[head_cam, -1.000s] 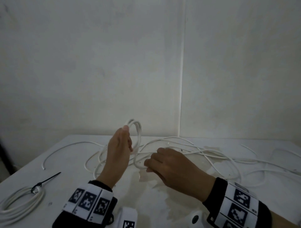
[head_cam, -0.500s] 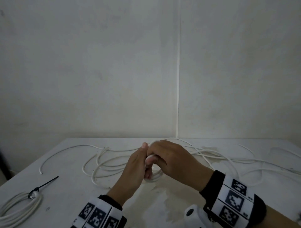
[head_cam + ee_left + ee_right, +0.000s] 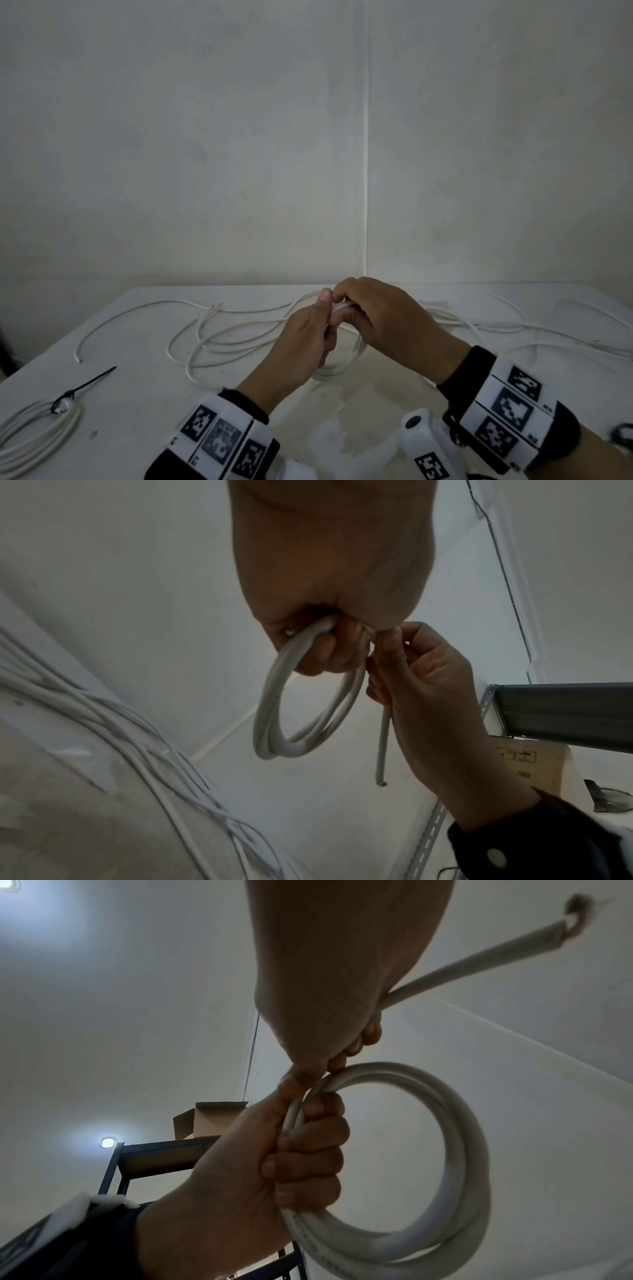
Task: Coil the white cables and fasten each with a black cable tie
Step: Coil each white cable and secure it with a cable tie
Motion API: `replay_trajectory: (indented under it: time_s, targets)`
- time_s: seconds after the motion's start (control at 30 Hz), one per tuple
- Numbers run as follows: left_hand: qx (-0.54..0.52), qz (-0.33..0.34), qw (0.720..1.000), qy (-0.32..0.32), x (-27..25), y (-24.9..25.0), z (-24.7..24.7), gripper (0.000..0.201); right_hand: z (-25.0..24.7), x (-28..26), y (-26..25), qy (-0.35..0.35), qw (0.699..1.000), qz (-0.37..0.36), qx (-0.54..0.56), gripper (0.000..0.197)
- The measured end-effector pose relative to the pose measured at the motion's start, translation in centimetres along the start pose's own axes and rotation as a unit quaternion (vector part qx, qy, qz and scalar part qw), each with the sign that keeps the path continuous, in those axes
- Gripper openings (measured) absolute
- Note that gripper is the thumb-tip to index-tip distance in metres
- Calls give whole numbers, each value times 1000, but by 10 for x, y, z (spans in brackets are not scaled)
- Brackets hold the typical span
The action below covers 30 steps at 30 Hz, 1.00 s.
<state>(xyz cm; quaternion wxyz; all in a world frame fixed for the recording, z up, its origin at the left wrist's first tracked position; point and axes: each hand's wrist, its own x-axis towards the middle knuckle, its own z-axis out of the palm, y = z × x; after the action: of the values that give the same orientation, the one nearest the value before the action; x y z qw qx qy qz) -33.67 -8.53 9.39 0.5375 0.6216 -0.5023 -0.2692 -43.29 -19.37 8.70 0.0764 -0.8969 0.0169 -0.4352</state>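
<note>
Two hands meet at mid-frame above the counter (image 3: 144,394): the left hand (image 3: 301,342) is closed round the small coil (image 3: 445,1150) of white cable, and the right hand (image 3: 387,322) pinches the strand at the coil's top, its cut end (image 3: 381,783) hanging free. Best practice, I judge: keep the left fist tight so turns stay stacked, feed each new loop at matching size. One tied coil (image 3: 30,435) with its black cable tie (image 3: 85,385) lies at lower left; loose cable (image 3: 239,335) sprawls behind the hands.

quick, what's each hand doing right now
Left hand: fingers curled round the white cable coil.
Right hand: pinching the cable's free end beside the coil.
</note>
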Motion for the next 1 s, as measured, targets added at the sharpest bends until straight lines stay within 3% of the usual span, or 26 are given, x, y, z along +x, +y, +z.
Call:
replay_trajectory:
  time_s: [0.1, 0.3, 0.5, 0.67, 0.77, 0.83, 0.87, 0.93, 0.97, 1.0]
  targets:
    - [17, -7, 1000, -15, 1, 2, 1, 49, -7, 1, 2, 9, 1000, -13, -17, 15]
    - [8, -27, 999, -32, 1, 12, 3, 49, -25, 4, 9, 6, 1000, -12, 13, 41]
    - [-60, -62, 996, -17, 2, 17, 6, 49, -37, 6, 20, 15, 999, -35, -38, 21]
    - [-135, -66, 988, 23, 2, 19, 4, 52, -49, 7, 27, 56, 986, -1, -159, 31]
    - [-167, -57, 983, 40, 3, 22, 4, 48, -42, 6, 21, 37, 996, 62, -49, 37]
    - [-187, -49, 980, 51, 5, 23, 2, 47, -38, 4, 13, 15, 990, 135, 30, 30]
    - [-198, -45, 977, 58, 6, 24, 1, 47, -38, 4, 9, 6, 980, 181, 83, 27]
    - [-210, -41, 974, 71, 7, 24, -2, 47, -40, 2, 0, -11, 927, 279, 250, 34]
    - [-210, -40, 974, 77, 7, 24, -3, 47, -40, 0, -3, -21, 902, 305, 304, 39]
    - [-208, -39, 974, 81, 7, 23, -3, 47, -39, -2, -7, -34, 899, 304, 314, 41]
